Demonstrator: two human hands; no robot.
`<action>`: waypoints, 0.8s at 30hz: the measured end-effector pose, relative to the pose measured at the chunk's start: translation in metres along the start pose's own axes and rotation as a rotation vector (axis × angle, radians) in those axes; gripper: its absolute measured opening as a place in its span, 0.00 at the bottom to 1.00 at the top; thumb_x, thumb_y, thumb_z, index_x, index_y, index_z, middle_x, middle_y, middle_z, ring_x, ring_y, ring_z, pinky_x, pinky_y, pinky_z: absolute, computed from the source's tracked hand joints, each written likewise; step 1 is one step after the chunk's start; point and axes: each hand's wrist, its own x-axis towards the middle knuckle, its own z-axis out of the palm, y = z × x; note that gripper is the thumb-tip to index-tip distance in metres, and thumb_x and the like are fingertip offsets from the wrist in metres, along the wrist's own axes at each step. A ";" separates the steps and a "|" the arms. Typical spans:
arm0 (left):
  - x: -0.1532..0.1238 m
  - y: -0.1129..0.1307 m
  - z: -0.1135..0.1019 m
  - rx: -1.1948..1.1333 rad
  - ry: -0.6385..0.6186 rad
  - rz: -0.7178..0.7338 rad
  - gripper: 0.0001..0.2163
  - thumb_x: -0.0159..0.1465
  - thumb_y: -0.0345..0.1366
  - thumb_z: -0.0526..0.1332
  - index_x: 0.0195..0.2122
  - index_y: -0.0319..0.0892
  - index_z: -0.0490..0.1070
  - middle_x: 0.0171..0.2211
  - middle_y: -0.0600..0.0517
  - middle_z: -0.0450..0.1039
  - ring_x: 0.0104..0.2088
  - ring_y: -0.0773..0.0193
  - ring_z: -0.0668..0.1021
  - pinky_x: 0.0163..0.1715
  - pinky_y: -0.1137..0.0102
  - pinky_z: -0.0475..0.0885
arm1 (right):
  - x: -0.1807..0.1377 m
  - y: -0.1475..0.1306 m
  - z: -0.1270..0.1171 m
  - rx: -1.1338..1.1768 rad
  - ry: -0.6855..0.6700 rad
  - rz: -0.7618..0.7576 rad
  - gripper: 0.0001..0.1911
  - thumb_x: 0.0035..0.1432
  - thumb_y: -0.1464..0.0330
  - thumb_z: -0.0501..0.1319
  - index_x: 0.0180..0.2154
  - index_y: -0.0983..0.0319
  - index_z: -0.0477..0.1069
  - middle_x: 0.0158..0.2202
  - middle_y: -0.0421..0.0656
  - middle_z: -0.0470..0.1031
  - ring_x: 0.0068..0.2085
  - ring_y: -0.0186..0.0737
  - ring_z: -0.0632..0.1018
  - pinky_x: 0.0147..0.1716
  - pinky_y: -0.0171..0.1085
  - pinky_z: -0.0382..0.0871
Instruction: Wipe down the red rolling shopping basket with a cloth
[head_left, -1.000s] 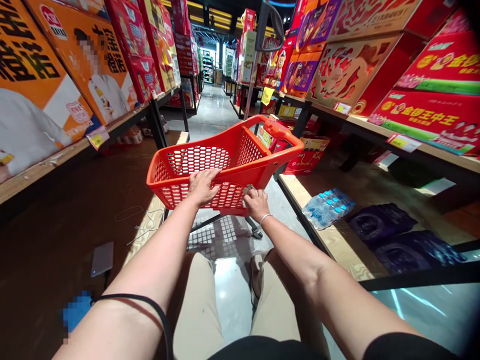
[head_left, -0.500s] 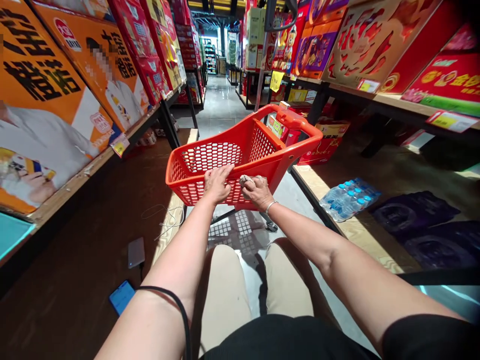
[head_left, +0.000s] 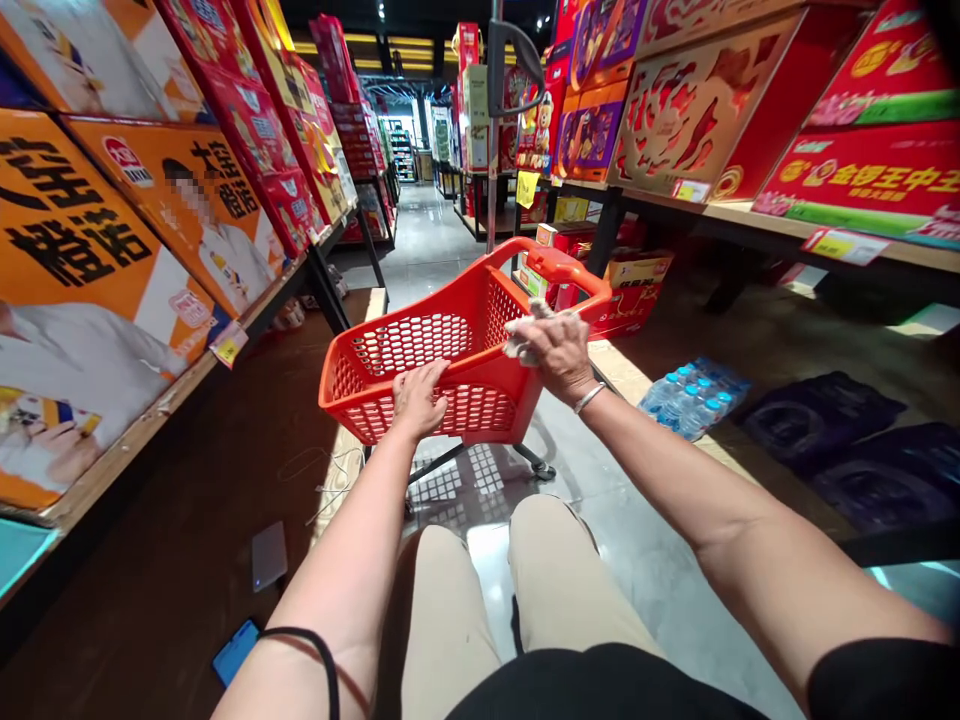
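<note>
A red plastic shopping cart [head_left: 491, 413] with honeycomb-patterned walls stands in front of my knees. My left hand [head_left: 420, 398] grips its near top rim, fingers over the edge and thumb on the outer side. A crumpled greyish-white cloth [head_left: 523, 345] is bunched in my right hand [head_left: 561, 352], by the near upper edge towards the cart's handle [head_left: 562, 265]. My right fingers are curled round the cloth, which partly hides the rim there. Whether the cloth touches the cart I cannot tell.
Shelves with orange gift boxes [head_left: 161, 205] line the left; red and gold boxes [head_left: 697, 115] line the right. A phone [head_left: 237, 650], a power bank [head_left: 268, 556] and a cable lie low left. Bottled water [head_left: 691, 398] sits low right. A grey pole handle [head_left: 517, 70] rises behind the cart.
My right hand has lifted with the cloth from the cart's side wall, up and right towards the handle end. My left hand stays on the rim. The view has tilted up slightly.
</note>
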 end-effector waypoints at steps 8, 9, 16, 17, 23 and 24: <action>0.000 0.008 0.002 0.039 0.002 -0.039 0.25 0.63 0.37 0.57 0.62 0.49 0.66 0.62 0.46 0.72 0.61 0.52 0.72 0.65 0.51 0.55 | -0.102 0.003 0.070 0.097 -0.097 -0.024 0.13 0.67 0.68 0.58 0.45 0.53 0.80 0.51 0.46 0.75 0.47 0.47 0.66 0.45 0.46 0.59; 0.000 0.008 0.002 0.046 0.000 -0.044 0.24 0.63 0.37 0.57 0.62 0.48 0.66 0.62 0.46 0.72 0.61 0.52 0.72 0.65 0.51 0.55 | -0.121 -0.003 0.081 0.129 -0.166 -0.099 0.13 0.66 0.71 0.58 0.43 0.53 0.81 0.48 0.45 0.75 0.45 0.45 0.66 0.42 0.45 0.58; 0.000 0.014 -0.003 0.085 -0.027 -0.056 0.24 0.64 0.40 0.58 0.63 0.49 0.64 0.62 0.44 0.71 0.62 0.49 0.71 0.66 0.47 0.54 | -0.111 0.006 0.060 0.182 -0.131 -0.121 0.16 0.69 0.69 0.56 0.50 0.50 0.79 0.48 0.45 0.76 0.48 0.44 0.66 0.46 0.45 0.57; 0.002 0.018 -0.003 0.092 -0.015 -0.055 0.26 0.64 0.40 0.58 0.64 0.49 0.62 0.63 0.43 0.70 0.63 0.49 0.70 0.66 0.46 0.54 | -0.092 0.014 0.044 0.175 -0.083 -0.099 0.14 0.69 0.66 0.57 0.49 0.49 0.79 0.49 0.45 0.75 0.50 0.45 0.66 0.49 0.46 0.57; 0.026 0.057 0.006 0.077 -0.026 -0.017 0.36 0.63 0.43 0.60 0.72 0.42 0.50 0.70 0.41 0.59 0.70 0.49 0.62 0.70 0.50 0.51 | 0.007 0.028 -0.032 0.072 0.132 0.251 0.19 0.68 0.67 0.56 0.58 0.54 0.73 0.60 0.47 0.69 0.59 0.53 0.63 0.59 0.53 0.52; 0.028 0.061 0.009 0.074 -0.054 -0.023 0.35 0.63 0.43 0.60 0.71 0.42 0.53 0.69 0.41 0.61 0.69 0.49 0.63 0.69 0.51 0.53 | 0.013 0.019 -0.033 0.066 0.103 0.273 0.20 0.67 0.69 0.56 0.59 0.55 0.72 0.61 0.48 0.69 0.59 0.54 0.63 0.59 0.54 0.52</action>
